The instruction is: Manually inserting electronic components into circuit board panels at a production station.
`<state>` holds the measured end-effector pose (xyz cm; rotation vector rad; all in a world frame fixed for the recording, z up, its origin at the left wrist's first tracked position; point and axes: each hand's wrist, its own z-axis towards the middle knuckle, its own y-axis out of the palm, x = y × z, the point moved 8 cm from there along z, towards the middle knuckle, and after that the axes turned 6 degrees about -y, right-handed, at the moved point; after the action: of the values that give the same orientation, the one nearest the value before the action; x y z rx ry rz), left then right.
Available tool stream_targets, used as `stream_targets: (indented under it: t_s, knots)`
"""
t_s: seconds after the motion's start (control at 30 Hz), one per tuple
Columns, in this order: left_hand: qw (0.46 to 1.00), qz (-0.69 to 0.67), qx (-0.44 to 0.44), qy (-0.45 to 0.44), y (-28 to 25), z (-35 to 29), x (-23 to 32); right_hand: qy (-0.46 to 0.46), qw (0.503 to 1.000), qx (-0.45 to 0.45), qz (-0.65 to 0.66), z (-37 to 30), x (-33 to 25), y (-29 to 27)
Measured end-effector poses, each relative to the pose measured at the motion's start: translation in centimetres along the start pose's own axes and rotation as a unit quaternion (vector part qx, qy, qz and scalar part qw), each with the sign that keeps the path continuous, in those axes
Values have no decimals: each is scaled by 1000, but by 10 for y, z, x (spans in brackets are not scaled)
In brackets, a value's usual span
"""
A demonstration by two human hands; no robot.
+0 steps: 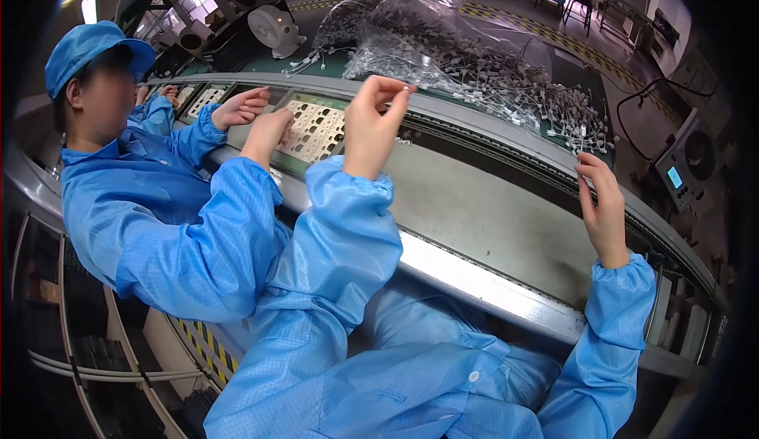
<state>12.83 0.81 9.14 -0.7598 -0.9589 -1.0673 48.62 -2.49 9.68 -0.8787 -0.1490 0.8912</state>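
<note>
My left hand (375,125) is raised over the far rail of the conveyor, thumb and forefinger pinched on a small white piece (408,88). Too little of that piece shows to tell its kind. On the right, my right hand (602,206) has thumb and fingertips brought together at the near edge of a heap of short wire leads (565,115) with white connectors. What its fingertips hold, if anything, is too small to make out. Just left of my left hand lies a cream-coloured panel (315,131) with dark cutouts, in a tray on the line.
A co-worker (174,202) in blue sits close on my left, both hands at the panel. Clear plastic bags (395,24) of leads cover the green bench beyond the conveyor (482,202). A white fan (274,30) stands behind, and a grey device with a screen (681,166) at far right.
</note>
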Motion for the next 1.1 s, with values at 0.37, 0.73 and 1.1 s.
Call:
stream_targets:
  t_s: [0.37,0.73,1.1]
  knots:
    - [983,145,100,53,-41,1,1,-2,1000,-1,-4,-8,7,-4]
    - [641,688,278,-195,-327,101,-114,-13,1000,5,-14,-5,1,-14]
    - [877,380,24,-291,-342,107,-172,4,999,19,-46,-2,11,-19]
